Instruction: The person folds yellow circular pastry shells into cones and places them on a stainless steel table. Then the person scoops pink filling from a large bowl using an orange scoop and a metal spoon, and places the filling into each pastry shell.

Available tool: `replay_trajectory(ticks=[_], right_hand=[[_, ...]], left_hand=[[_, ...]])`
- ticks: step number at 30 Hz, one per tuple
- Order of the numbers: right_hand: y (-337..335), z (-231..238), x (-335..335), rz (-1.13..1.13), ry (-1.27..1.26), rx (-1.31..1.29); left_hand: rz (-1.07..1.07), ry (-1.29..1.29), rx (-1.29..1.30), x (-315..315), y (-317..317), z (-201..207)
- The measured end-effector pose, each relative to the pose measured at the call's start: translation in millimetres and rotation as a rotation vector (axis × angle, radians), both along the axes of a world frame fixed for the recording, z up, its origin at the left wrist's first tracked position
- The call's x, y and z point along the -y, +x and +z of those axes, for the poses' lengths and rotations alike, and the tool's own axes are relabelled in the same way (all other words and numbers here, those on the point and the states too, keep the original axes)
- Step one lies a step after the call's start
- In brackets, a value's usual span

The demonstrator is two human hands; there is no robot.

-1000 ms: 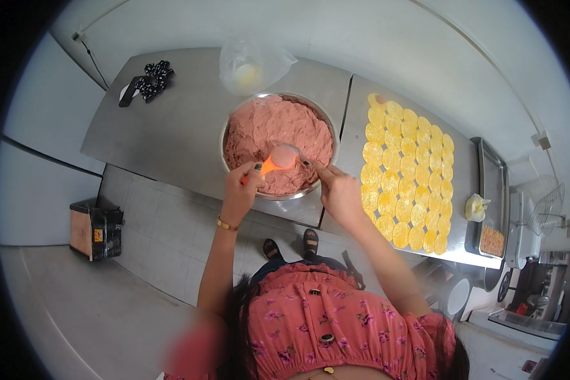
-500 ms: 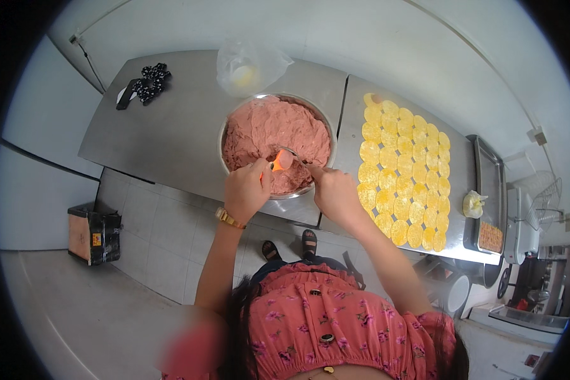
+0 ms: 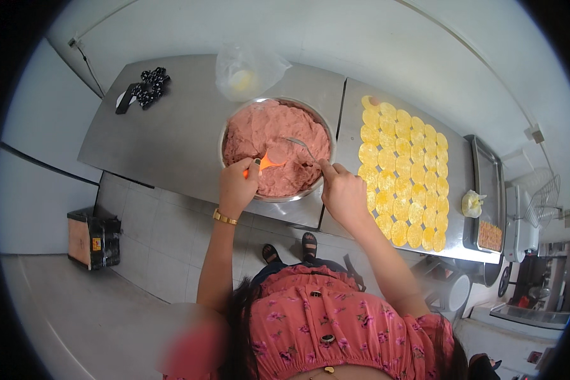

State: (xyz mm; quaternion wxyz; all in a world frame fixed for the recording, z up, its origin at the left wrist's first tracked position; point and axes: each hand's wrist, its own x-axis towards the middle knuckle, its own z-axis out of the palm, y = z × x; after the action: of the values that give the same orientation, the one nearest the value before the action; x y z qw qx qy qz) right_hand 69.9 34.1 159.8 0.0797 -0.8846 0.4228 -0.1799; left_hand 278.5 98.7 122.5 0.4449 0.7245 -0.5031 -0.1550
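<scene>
A big metal bowl point(image 3: 330, 138) on the steel table is heaped with pink ground meat point(image 3: 259, 130). My left hand point(image 3: 238, 185), at the bowl's near left rim, is closed round the handle of an orange measuring spoon point(image 3: 272, 163). Pink meat fills that spoon, which is over the heap. On the other side, my right hand point(image 3: 344, 195) grips a slim metal spoon point(image 3: 306, 149) by its handle at the near right rim. Its head lies over the meat just beyond the orange one, with a small gap between the two.
Rows of round yellow wrappers point(image 3: 402, 183) overlap on the right-hand table. Beyond them are a small knotted bag point(image 3: 472, 204) and a metal tray point(image 3: 481, 158) with filled pieces at one end. A clear plastic bag point(image 3: 250, 73) stands behind the bowl; black patterned cloth point(image 3: 151, 87) lies far left.
Both hands have drawn apart: the left has shifted left with the filled orange measuring spoon, the right slightly right with the metal spoon, whose head has come away from the orange one.
</scene>
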Motion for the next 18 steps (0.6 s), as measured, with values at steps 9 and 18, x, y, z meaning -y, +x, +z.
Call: replay_trajectory(ticks=[9,18], right_hand=[[3,12,-1,0.053,0.028,-0.068],[0,11,5,0.116,-0.178,-0.104]], left_hand=[[0.004,-0.050,0.181,9,0,-5],[-0.026,0.023,-0.020,13,13,-9]])
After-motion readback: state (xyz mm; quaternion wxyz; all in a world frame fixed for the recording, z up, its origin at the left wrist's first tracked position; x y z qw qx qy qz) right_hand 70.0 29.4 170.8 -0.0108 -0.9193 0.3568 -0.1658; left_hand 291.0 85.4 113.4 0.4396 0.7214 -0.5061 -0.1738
